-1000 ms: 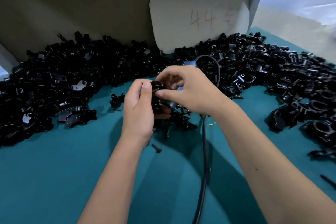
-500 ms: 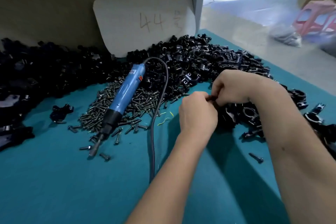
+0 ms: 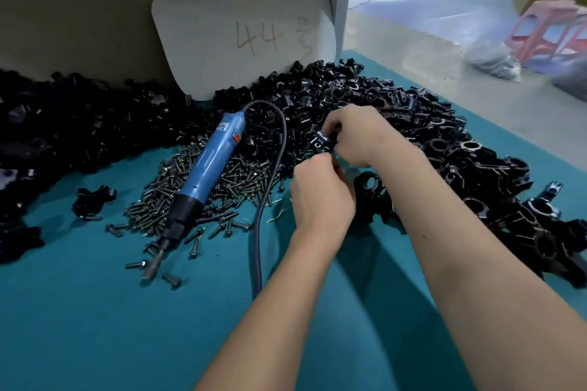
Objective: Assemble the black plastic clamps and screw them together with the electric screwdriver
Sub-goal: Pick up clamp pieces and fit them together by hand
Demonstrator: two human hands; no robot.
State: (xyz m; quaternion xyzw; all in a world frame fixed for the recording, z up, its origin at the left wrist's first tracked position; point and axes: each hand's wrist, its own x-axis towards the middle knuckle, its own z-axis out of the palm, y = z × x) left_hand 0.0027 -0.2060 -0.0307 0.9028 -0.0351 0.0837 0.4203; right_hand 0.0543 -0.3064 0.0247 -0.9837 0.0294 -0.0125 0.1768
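Both hands meet over the teal table, right of centre. My right hand [image 3: 359, 136] pinches a small black clamp piece [image 3: 321, 141], and my left hand [image 3: 320, 194] grips it from below with curled fingers. The blue electric screwdriver [image 3: 206, 168] lies untouched on a heap of dark screws [image 3: 228, 184], its tip pointing towards me, its black cable [image 3: 270, 174] looping back past my left wrist. Loose black clamp parts [image 3: 397, 111] are piled behind and to the right of my hands.
A second mound of black parts [image 3: 63, 124] fills the back left. A white board marked "44" [image 3: 247, 38] leans on the wall. Assembled clamps [image 3: 524, 225] lie at the right edge. A single clamp [image 3: 93, 197] sits alone at left. Stray screws [image 3: 171, 279] dot the cloth.
The view swung right, uncovering the screwdriver and the screw heap. My hands moved rightwards with the clamp piece and now hold it slightly farther back, over the edge of the right pile.
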